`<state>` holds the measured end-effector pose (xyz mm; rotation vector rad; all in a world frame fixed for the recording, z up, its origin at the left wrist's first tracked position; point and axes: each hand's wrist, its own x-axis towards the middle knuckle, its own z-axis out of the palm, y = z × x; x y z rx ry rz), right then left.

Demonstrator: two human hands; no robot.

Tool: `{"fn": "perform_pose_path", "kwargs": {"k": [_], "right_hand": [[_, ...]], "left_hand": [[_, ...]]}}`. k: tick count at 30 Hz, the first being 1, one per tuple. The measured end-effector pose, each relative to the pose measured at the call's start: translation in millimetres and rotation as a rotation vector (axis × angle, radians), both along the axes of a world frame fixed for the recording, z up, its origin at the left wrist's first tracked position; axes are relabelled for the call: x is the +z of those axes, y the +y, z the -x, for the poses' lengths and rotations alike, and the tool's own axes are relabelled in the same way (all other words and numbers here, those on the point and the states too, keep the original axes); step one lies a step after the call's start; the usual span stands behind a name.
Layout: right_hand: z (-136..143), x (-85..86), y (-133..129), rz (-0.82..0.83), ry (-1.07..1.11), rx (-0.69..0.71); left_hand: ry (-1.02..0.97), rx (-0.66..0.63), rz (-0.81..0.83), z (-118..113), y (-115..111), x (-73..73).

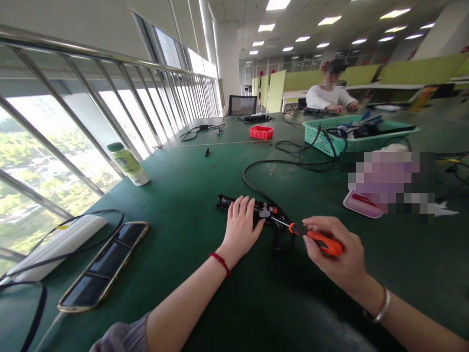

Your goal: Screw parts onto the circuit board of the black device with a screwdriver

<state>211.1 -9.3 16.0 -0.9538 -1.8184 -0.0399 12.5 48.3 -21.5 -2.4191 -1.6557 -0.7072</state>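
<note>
My left hand (240, 222) lies over the barrel of a black corded handheld tool (282, 242), fingers on top and thumb near its middle, holding it against the table. Part of the tool's casing is open, so wires and small orange and grey parts show; its exact kind is unclear. In my right hand (339, 247) is an orange and black screwdriver (326, 243), gripped by the handle. The thin shaft points left, its tip at the exposed inner parts. My left fingers hide some of the barrel.
A phone (106, 264) and a green-capped bottle (128, 164) stand left on the green table (183, 195). Beyond are a red tray (261, 132) and a teal basket (311, 134) of tools. A black cable (252, 166) trails back. A person (328, 95) sits across.
</note>
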Motion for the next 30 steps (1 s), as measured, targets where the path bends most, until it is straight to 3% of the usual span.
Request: {"fn": "perform_pose_path", "kwargs": {"k": [30], "right_hand": [[0.0, 0.4, 0.7, -0.039, 0.036, -0.02]], "left_hand": [[-0.003, 0.004, 0.009, -0.8, -0.9, 2.6]]}}
